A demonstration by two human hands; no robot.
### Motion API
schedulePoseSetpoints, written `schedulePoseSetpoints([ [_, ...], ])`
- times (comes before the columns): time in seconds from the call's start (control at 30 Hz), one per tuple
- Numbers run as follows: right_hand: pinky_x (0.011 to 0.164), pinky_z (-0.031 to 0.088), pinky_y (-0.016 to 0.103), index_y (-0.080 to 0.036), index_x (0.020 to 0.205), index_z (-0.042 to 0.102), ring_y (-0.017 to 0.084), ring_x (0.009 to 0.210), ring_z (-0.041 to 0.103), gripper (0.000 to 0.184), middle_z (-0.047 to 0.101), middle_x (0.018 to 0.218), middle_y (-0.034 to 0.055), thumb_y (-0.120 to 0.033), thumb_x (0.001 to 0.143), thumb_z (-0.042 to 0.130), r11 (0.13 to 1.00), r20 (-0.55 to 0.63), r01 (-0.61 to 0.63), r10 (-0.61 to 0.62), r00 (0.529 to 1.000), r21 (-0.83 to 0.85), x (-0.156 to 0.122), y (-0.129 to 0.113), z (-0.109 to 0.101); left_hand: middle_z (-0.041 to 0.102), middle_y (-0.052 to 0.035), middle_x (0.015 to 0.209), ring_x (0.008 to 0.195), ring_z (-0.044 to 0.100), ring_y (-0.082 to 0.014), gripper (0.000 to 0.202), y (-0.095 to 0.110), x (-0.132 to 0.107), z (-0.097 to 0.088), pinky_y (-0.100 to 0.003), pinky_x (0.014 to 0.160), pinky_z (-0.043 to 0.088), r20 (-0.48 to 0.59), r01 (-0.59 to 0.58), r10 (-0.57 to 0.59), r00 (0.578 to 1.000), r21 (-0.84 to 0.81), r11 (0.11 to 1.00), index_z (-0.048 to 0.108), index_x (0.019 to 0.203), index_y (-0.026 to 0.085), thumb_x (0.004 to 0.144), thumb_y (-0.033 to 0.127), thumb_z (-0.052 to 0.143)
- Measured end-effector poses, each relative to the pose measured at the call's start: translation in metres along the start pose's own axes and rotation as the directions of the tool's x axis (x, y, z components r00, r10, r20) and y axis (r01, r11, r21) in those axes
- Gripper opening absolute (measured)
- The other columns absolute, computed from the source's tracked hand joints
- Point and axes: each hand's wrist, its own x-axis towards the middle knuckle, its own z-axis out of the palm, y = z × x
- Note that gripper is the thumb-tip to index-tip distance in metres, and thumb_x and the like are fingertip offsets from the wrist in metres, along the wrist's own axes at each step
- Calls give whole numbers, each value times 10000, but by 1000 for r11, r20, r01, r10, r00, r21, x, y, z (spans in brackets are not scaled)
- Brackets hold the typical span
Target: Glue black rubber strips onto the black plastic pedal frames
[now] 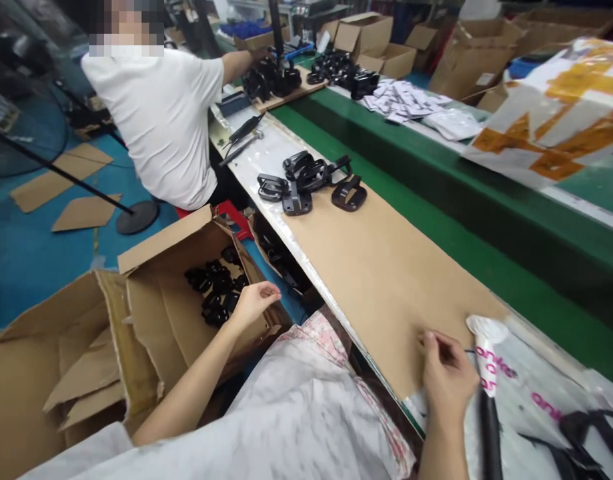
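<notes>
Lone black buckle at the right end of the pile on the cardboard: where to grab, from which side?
Take the black buckle by its outer frame, from above on its right: it lies flat, apart from the pile, with bare cardboard sheet on that side.

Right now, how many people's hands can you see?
3: left hand over the box, right hand on the cardboard sheet, co-worker's hand far up the bench; their other is hidden.

A wide bare stretch of the brown cardboard sheet [386, 267] on the desk is being left open for passage. It is being bounded ahead by the cluster of black plastic buckles [306, 181] and nearer by the white printed plastic bag [531, 393].
</notes>
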Motion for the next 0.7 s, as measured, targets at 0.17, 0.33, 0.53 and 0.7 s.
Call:
schedulePoseSetpoints([
  [0.17, 852, 586, 433, -144, 912, 761, 292, 827, 730, 554, 770, 864, 121, -689, 813, 779, 1000, -8, -19, 19, 1000, -3, -2, -9, 0, 818, -32, 825, 797, 775, -244, 302, -37, 24, -20, -319, 798, 572, 16, -4, 1, 1000, 173, 985, 767, 861, 228, 871, 509, 659],
  [0.33, 875, 596, 443, -137, 929, 758, 289, 824, 733, 541, 767, 846, 111, -660, 796, 794, 999, -34, -29, 28, 999, -29, 0, -9, 0, 648, 5, 501, 514, 662, -209, 473, -60, 40, -18, -304, 649, 517, -34, 32, -26, 999, 215, 976, 673, 747, 229, 1003, 575, 475],
  [0.53, 850, 611, 431, -143, 909, 751, 278, 806, 732, 495, 767, 846, 110, -619, 783, 805, 998, -46, -32, 30, 999, -47, -1, -13, 0, 703, -33, 670, 731, 696, -236, 458, -80, 41, 11, -337, 788, 508, -131, -22, 65, 989, 310, 951, 632, 759, 232, 1071, 486, 413],
  [0.7, 873, 615, 466, -153, 887, 746, 271, 763, 719, 436, 750, 809, 98, -572, 780, 805, 999, -62, -15, 13, 998, -35, -1, -15, 2, 771, -104, 1186, 1219, 621, -290, 246, -80, 37, 42, -435, 1072, 412, -219, -100, 198, 956, 391, 915, 749, 1021, 225, 1041, 275, 509],
])
